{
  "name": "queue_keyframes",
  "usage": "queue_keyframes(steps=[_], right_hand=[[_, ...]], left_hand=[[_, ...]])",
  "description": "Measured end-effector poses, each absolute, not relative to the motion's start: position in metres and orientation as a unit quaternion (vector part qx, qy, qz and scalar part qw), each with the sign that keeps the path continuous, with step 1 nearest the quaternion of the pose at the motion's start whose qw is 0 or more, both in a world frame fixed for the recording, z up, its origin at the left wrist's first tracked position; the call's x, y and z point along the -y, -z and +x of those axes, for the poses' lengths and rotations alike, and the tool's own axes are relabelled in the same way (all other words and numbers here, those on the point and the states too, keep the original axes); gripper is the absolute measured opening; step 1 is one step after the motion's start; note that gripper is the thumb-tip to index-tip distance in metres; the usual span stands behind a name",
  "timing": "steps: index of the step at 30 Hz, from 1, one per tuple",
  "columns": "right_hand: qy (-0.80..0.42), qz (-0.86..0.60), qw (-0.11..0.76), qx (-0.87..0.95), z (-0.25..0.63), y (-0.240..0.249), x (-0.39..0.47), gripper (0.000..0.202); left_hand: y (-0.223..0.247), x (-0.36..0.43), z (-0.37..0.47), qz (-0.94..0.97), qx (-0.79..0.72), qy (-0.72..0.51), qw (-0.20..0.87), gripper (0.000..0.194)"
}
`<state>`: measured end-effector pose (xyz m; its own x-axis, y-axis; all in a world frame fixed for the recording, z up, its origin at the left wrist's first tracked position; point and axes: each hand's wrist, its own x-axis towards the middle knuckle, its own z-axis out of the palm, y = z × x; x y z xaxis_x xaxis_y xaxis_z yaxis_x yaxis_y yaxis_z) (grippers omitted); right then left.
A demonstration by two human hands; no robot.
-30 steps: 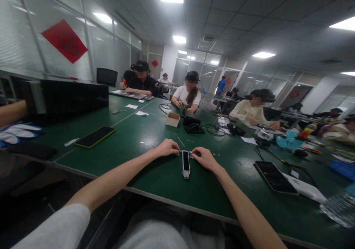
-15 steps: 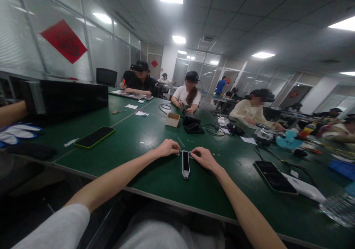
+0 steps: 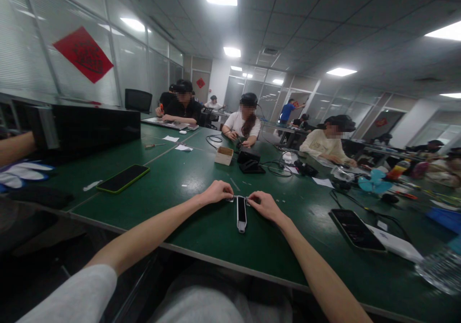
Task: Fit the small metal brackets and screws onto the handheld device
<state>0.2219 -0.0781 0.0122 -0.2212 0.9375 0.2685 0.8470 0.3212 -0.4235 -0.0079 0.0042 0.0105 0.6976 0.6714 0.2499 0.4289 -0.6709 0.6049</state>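
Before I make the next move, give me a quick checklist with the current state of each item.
1. Slim white-edged device lying on the green table: ok.
2. Left hand and right hand on opposite sides of its far end: ok.
3. Firm hold by the fingers of each hand: cannot tell; the contact is too small to make out.
4. No loose bits near the right hand: not ok; small pale bits lie just beyond it.
5. Open box apart from both hands: ok, it sits farther back.
6. Green-edged phone away from the device: ok, it lies well to the left.
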Motion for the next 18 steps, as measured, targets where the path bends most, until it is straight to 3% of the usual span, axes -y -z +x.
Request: queue_keyframes(steps=[18], right_hand=[[-0.040, -0.539, 0.227, 0.810, 0.2233, -0.0115, 0.0754, 0.015]], left_hand=[[-0.0145, 0.0027, -0.0032, 0.884, -0.298, -0.238, 0.272, 0.010]])
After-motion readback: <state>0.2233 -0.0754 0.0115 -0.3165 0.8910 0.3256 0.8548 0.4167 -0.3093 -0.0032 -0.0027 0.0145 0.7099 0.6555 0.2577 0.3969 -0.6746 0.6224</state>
